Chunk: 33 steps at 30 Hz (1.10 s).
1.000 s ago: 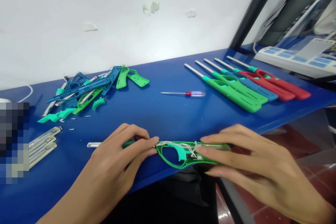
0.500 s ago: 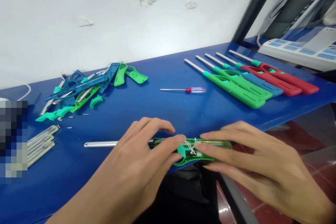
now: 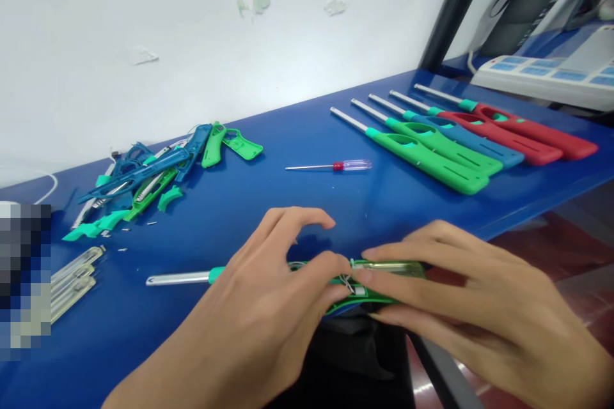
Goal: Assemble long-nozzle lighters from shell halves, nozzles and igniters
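Observation:
An opened green utility lighter lies near the table's front edge, its metal tube pointing left. My left hand bends over its middle, thumb and a finger closed together at thin white wires; one other finger arches above the table. The trigger area is hidden beneath this hand. My right hand holds the handle end, with fingertips along the clear fuel tank and one finger at the near side. A small white part shows inside the green shell.
On the blue table, a purple-handled screwdriver lies beyond my hands. Several assembled lighters are lined up at right. Left are loose shells and parts, small screws and clear tanks. A power strip sits behind right.
My left fingers have moved slightly right along the lighter, over the wires, covering the teal piece seen before. A teal collar on the tube now shows. My right hand keeps its hold.

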{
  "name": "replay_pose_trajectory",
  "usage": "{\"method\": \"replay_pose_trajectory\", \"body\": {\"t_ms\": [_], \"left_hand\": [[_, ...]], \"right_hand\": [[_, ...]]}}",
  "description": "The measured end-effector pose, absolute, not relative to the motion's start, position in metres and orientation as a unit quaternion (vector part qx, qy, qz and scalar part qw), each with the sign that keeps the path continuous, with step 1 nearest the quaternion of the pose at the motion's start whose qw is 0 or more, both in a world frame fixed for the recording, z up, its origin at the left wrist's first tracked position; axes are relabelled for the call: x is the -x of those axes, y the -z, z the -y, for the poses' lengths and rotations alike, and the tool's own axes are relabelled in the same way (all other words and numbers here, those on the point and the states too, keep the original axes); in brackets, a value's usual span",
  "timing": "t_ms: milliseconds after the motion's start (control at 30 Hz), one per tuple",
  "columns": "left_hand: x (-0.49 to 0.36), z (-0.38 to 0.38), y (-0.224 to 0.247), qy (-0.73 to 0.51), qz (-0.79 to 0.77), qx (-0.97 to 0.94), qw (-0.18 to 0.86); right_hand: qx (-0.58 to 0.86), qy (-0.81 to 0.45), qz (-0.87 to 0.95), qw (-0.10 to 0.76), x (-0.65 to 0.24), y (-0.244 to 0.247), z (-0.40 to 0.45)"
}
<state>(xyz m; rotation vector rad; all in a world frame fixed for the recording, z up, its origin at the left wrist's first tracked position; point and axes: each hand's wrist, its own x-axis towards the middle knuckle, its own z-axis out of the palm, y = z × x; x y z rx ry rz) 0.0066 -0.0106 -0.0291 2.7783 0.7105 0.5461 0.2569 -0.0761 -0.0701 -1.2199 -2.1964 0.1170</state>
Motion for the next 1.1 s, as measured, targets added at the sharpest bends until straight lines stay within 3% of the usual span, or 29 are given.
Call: {"method": "replay_pose_trajectory", "body": {"t_ms": [1100], "left_hand": [[0.003,0.014,0.038,-0.192,-0.274,-0.933,0.129]], "right_hand": [[0.450,-0.061,0.836,0.308,-0.260,0.073,0.073]]}}
